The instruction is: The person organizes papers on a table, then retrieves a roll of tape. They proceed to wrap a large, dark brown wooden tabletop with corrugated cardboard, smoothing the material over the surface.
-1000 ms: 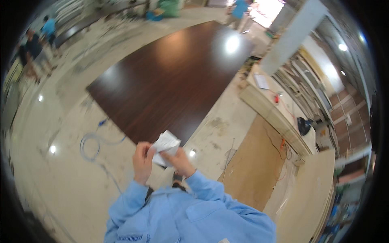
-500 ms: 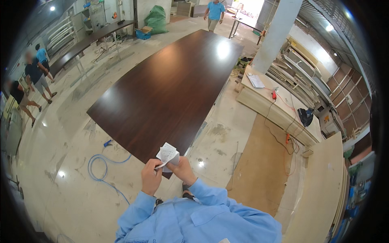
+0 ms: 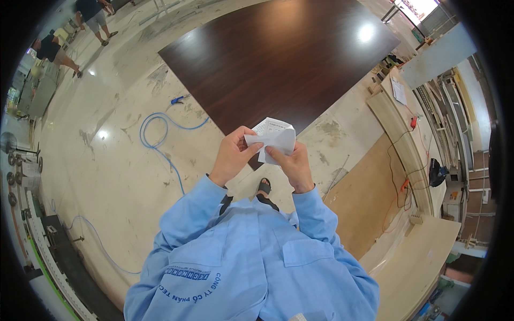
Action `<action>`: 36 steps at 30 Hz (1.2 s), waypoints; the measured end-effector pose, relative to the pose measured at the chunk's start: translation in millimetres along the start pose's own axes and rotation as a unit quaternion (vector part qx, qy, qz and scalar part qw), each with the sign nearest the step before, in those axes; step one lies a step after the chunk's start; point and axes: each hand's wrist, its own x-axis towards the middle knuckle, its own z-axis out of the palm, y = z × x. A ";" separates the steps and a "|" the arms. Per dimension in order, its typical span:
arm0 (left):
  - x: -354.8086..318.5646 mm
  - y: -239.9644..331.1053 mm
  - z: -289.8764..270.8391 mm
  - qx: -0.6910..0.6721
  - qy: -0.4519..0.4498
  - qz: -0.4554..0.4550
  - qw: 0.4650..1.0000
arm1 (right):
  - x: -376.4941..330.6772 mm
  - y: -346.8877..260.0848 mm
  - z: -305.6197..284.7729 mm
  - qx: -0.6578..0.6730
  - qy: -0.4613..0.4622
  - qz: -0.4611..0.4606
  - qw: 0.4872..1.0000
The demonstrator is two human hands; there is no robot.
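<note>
Two bare hands meet in front of a blue jacket [image 3: 235, 262], pinching a folded white paper [image 3: 276, 140] between them. The left hand [image 3: 230, 155] has thumb and curled fingers closed on its left edge; the right hand [image 3: 296, 166] grips its lower right, thumb on top. The paper's upper edge stands free, over the near corner of a dark brown panel [image 3: 278, 64]. Just below that corner shows a sandalled foot [image 3: 264, 185]. Bare floor [image 3: 107, 187] spreads widely to the left, crossed by a looped blue hose [image 3: 155, 146] near the panel's left edge. Rightward, a narrower strip separates the panel from a brown sheet [image 3: 358, 198], with a long bench [image 3: 396, 120] beyond. Farther off, people [image 3: 95, 15] stand at upper left. Compared with half a second ago, the view tips lower, cutting off the panel's far end, and the paper is spread wider between the hands.
</note>
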 end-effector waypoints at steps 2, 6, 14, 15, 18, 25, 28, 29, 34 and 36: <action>-2.7 -1.4 1.6 0.064 0.027 0.045 0.997 | 4.6 1.0 5.0 0.000 0.011 -0.011 1.000; -7.7 -10.9 2.7 0.220 0.072 0.159 0.960 | 10.2 4.8 14.2 -0.059 0.024 -0.059 0.996; -10.2 -12.7 -5.5 0.407 0.147 0.349 0.831 | 9.2 8.7 39.9 -0.075 0.066 -0.122 0.987; -10.7 -11.5 -5.2 0.398 0.151 0.350 0.835 | 8.6 8.3 41.3 -0.085 0.071 -0.121 0.986; -11.6 -9.7 -6.4 0.301 0.166 0.301 0.890 | 8.7 8.1 43.3 -0.063 0.070 -0.122 0.988; -6.9 -19.4 -8.5 0.178 0.187 0.210 0.943 | 16.1 5.6 52.4 -0.055 0.073 -0.132 0.987; -5.3 -22.4 -11.1 -0.025 0.164 0.089 0.982 | 17.1 -5.2 65.8 -0.016 0.091 -0.034 0.995; -4.8 -22.2 -13.8 -0.011 0.179 0.078 0.981 | 17.6 -10.2 69.3 -0.102 0.142 -0.151 0.973; 0.3 -8.7 -46.1 0.121 0.100 -0.012 0.988 | 31.1 -33.6 65.3 -0.501 0.197 -0.382 0.751; 2.4 -2.0 -51.3 0.082 0.074 -0.009 0.994 | 37.7 -35.2 59.1 -0.537 0.042 -0.416 0.732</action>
